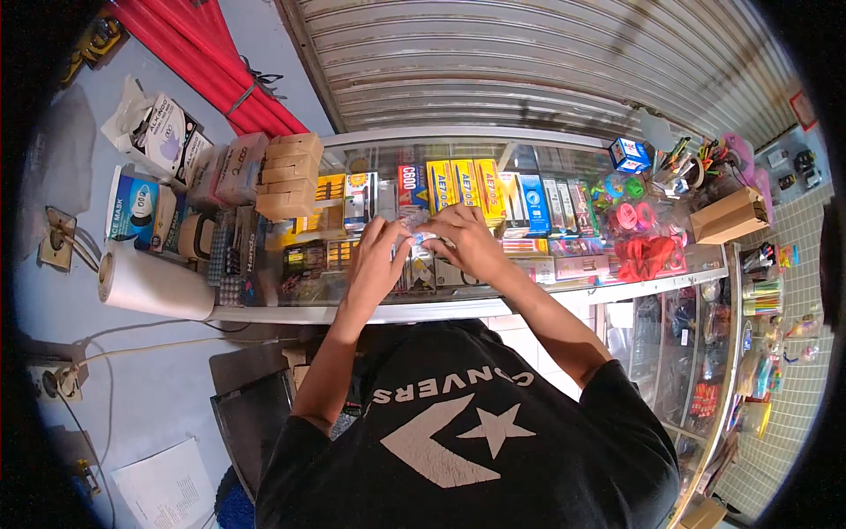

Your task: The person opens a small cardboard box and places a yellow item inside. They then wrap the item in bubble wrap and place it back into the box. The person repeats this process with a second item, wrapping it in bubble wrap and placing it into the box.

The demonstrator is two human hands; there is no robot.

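Over the middle of a glass display counter [414, 312], my two hands meet around a small white-and-bluish item [419, 239]. My left hand [374, 264] pinches its left side with bent fingers. Thumb and fingers of my right hand [471, 244] close on its right side. The fingers cover much of it, so its exact kind cannot be made out. Just beyond my right hand are several yellow boxes [463, 181], seen in the counter area, with a blue box [530, 203] to their right.
At the counter's left end are brown cardboard pieces [289, 176], clear plastic tubs [240, 172] and a white roll [154, 282]. Toward the right stand clear containers with pink and red items [648, 251], a brown box [730, 216] and pens [679, 167]. A metal shutter [493, 66] rises behind.
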